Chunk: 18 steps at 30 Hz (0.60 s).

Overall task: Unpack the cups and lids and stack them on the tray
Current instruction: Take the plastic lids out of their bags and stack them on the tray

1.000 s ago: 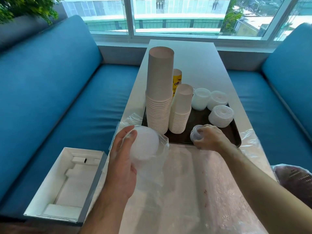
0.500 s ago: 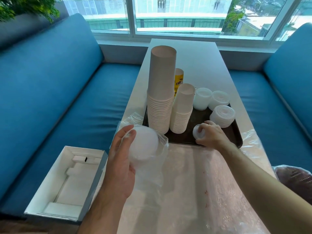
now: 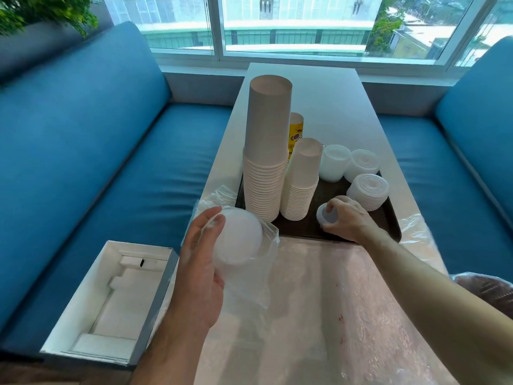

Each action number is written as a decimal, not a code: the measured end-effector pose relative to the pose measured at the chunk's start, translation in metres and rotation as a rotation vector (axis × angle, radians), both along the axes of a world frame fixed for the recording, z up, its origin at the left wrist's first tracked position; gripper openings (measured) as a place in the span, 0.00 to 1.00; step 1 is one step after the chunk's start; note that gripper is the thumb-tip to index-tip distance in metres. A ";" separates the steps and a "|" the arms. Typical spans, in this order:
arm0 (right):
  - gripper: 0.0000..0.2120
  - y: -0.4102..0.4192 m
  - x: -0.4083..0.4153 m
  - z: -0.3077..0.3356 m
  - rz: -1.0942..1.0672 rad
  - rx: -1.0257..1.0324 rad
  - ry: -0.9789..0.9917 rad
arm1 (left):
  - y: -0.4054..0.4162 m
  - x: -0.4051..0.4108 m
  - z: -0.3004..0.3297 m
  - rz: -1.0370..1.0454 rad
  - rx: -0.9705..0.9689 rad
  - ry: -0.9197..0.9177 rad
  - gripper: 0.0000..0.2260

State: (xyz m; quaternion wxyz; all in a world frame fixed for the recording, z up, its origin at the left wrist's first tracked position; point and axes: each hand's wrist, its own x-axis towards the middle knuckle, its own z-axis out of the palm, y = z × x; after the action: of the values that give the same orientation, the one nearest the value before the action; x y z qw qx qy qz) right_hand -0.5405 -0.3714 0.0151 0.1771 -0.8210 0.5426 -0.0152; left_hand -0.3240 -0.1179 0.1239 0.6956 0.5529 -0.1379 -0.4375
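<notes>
A dark tray on the white table carries a tall stack of paper cups, a shorter stack, a yellow cup behind them, clear plastic cups and two piles of clear lids. My left hand grips a white stack of lids still inside a clear plastic bag, just in front of the tray's near left corner. My right hand holds a small clear lidded cup low over the tray's near right part.
Clear plastic wrap covers the near table. An open white box lies on the blue bench at left. Another blue bench runs along the right, with a dark bagged bundle on it. The far table reaches the window.
My right hand has shifted slightly farther onto the tray with the small cup. My left hand keeps the bagged lids in about the same place.
</notes>
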 end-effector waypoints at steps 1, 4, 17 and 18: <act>0.19 0.000 0.001 0.000 -0.001 -0.006 -0.005 | 0.000 0.000 0.000 -0.002 0.001 -0.002 0.18; 0.18 0.001 -0.001 -0.001 -0.009 -0.012 0.028 | 0.000 0.000 -0.001 0.001 -0.012 -0.002 0.16; 0.12 0.116 0.049 0.107 0.155 -0.244 -0.823 | -0.008 -0.013 0.002 -0.029 -0.006 -0.046 0.17; 0.16 0.130 0.054 0.115 0.257 -0.208 -0.796 | -0.008 -0.014 0.003 -0.034 -0.007 -0.051 0.17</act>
State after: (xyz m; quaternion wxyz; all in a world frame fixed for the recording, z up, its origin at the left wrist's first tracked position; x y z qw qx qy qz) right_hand -0.4861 -0.2417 0.1305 0.2896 -0.8253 0.3210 -0.3633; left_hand -0.3381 -0.1262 0.1267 0.6861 0.5591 -0.1667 -0.4345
